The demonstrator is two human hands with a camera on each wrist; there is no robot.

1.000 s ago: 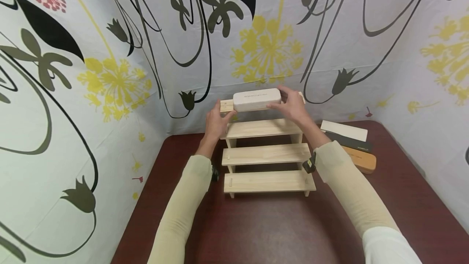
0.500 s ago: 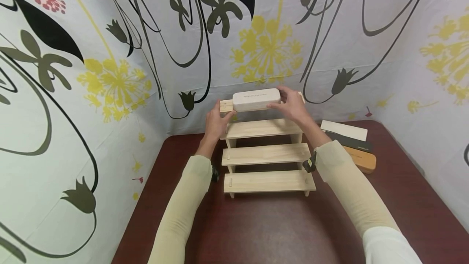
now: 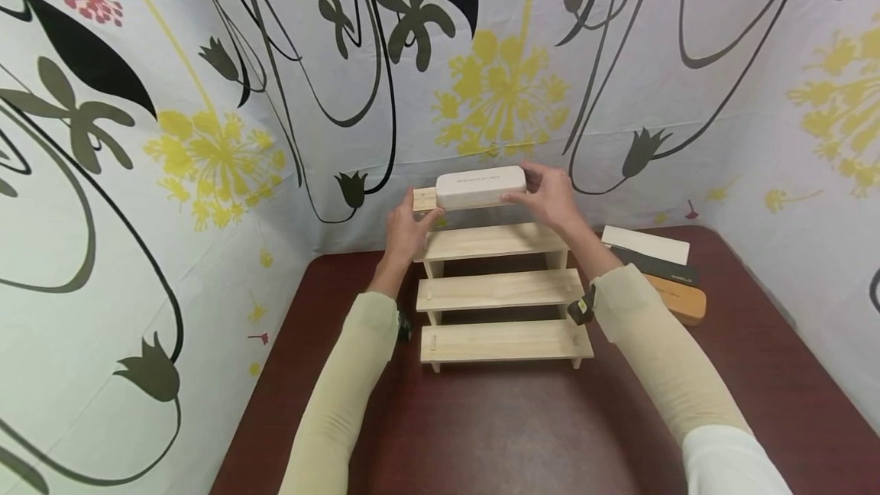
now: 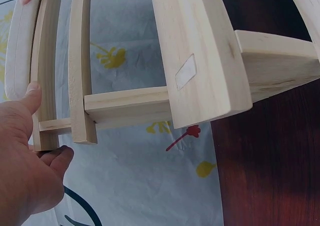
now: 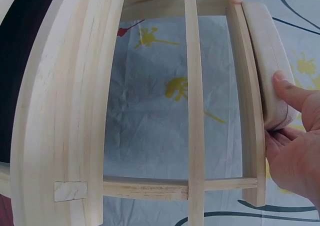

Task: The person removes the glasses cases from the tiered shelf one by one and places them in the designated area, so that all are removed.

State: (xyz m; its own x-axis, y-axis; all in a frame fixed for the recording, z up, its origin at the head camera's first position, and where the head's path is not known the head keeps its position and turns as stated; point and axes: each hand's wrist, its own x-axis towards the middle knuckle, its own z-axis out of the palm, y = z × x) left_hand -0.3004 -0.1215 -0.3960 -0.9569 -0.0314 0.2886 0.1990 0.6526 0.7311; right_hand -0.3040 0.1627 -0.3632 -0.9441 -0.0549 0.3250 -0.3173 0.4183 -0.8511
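Observation:
A white glasses case (image 3: 481, 187) with rounded ends and small print lies along the top shelf of a pale wooden stepped rack (image 3: 505, 290). My right hand (image 3: 553, 201) holds the case by its right end, with the thumb on its front face. At the rack's left end, my left hand (image 3: 404, 231) grips the top shelf, thumb in front and fingers curled beneath, as the left wrist view shows. A seam runs along the case (image 5: 272, 61) in the right wrist view. The rack's lower three shelves bear nothing.
Right of the rack on the dark red table (image 3: 509, 418) lie a flat cream box (image 3: 646, 244), a dark grey box (image 3: 660, 264) and an orange case (image 3: 679, 301), close together. A flower-patterned cloth (image 3: 385, 136) hangs right behind the rack and along both sides.

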